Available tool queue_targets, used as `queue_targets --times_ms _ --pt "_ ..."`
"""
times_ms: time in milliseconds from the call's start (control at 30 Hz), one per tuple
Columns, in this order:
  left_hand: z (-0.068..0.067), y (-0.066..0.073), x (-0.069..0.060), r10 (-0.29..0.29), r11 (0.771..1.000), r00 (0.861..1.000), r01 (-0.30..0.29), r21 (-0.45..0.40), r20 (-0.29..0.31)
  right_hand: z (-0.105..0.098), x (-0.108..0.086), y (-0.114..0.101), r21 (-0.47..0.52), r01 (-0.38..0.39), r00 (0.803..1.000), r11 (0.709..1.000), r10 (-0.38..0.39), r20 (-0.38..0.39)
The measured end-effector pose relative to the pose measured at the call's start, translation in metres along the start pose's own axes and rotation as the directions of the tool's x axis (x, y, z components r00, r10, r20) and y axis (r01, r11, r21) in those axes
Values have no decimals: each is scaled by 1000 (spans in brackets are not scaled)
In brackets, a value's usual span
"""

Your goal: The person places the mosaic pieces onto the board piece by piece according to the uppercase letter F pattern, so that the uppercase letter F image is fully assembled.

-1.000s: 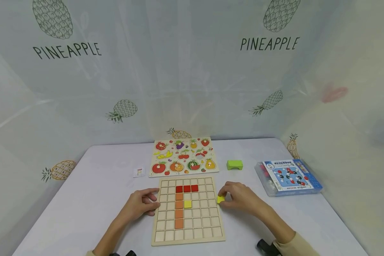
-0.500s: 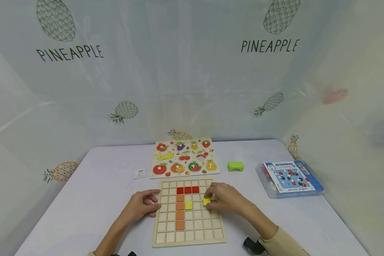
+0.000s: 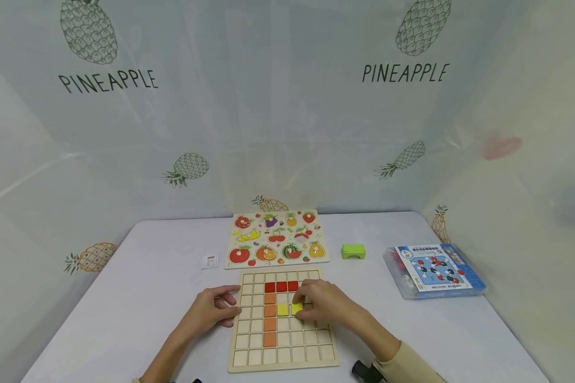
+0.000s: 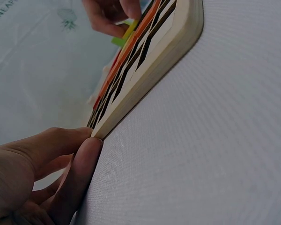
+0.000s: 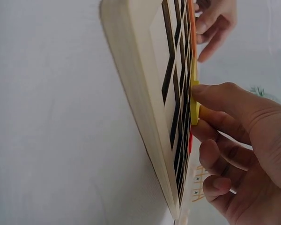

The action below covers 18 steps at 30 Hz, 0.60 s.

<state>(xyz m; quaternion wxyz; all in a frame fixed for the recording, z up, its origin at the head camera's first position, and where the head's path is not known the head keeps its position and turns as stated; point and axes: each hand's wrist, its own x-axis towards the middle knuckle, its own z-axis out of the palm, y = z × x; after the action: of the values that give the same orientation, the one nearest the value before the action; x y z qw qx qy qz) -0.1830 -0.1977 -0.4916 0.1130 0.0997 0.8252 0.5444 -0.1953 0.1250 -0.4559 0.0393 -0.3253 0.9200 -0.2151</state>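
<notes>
My right hand (image 3: 326, 302) pinches a yellow square tile (image 3: 296, 309) between thumb and fingers. It holds the tile over the wooden grid board (image 3: 311, 359), in the cell beside another yellow tile (image 3: 282, 310); in the right wrist view the held tile (image 5: 195, 103) stands above the grid's surface. At the board's left edge, my left hand (image 3: 210, 309) rests with thumb and index finger spread along it. The left wrist view shows fingertips (image 4: 90, 145) touching that edge. Red tiles (image 3: 281, 286) form a row on the board, and orange tiles (image 3: 270, 324) run down a column.
Behind the board lies a fruit puzzle (image 3: 278, 239). A small printed card (image 3: 210, 261) is to its left, and a green arch block (image 3: 353, 251) to its right. A blue boxed set (image 3: 436, 270) sits at the table's right side.
My right hand has carried the yellow tile leftward from beside the board's right edge to the cell next to the other yellow tile. My left hand has stayed at the left edge.
</notes>
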Motion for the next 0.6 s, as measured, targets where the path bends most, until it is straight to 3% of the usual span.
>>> queue_targets --times_ms 600 --pt "0 -1 0 7 1000 1000 -7 7 4 4 3 -2 -14 4 1000 1000 -4 2"
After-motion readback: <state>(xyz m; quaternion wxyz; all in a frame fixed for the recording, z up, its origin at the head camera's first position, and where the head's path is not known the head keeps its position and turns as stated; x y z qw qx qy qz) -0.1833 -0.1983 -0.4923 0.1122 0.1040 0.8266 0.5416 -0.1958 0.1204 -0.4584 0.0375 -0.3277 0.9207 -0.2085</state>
